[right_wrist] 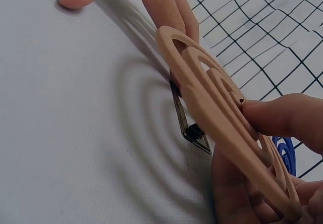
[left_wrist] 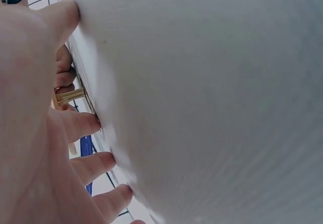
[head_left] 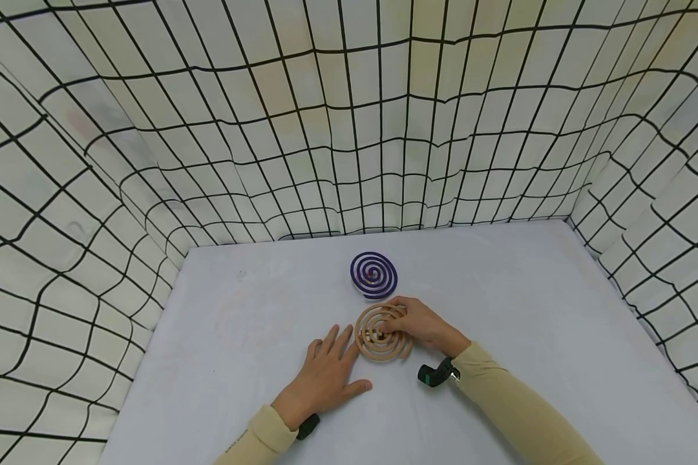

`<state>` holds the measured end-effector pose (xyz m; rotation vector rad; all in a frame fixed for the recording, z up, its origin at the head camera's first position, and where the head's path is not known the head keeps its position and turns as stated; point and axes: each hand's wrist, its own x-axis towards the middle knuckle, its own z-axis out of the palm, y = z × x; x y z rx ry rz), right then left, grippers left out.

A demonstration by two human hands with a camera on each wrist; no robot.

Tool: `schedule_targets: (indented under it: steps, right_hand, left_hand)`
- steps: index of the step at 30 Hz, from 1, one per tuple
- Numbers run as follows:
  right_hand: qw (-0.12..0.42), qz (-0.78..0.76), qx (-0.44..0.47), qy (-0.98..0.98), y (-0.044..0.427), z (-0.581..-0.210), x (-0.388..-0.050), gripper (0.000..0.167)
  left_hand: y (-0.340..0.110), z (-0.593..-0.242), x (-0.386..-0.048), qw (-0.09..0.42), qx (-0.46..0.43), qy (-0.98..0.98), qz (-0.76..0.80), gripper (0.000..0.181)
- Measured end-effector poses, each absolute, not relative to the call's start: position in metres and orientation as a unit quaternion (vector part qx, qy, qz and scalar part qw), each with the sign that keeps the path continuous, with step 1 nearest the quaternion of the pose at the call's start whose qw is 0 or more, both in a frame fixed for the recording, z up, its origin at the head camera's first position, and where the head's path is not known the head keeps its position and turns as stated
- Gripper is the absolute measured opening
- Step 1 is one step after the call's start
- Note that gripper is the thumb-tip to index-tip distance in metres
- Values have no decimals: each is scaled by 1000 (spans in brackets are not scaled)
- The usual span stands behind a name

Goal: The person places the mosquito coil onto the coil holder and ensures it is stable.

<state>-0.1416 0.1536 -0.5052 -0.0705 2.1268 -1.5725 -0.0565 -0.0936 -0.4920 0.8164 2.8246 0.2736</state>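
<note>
My right hand (head_left: 424,326) pinches a tan spiral mosquito coil (right_wrist: 217,128) between thumb and fingers, with the thumb near its centre. In the right wrist view the coil is tilted and raised off the white cloth, casting a ringed shadow. Beneath it stands a small thin metal stand (right_wrist: 180,115) with a dark piece on it. My left hand (head_left: 326,381) rests on the cloth with fingers spread, one fingertip at the stand's end. Beyond both hands a dark blue spiral coil (head_left: 373,274) lies apart from the tan one.
A white cloth (head_left: 256,310) covers the table. Black grid netting over white panels (head_left: 349,123) rises at the back and both sides. Black wrist devices (head_left: 436,374) sit under the sleeves, the right one close to the tabletop.
</note>
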Motion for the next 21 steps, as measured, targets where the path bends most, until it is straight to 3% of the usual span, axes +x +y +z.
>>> schedule_targets:
  steps: [21]
  right_hand:
    - [242, -577, -33, 779, 153, -502, -140, 49]
  left_hand:
    - [-95, -489, -57, 102, 275, 952, 88, 85]
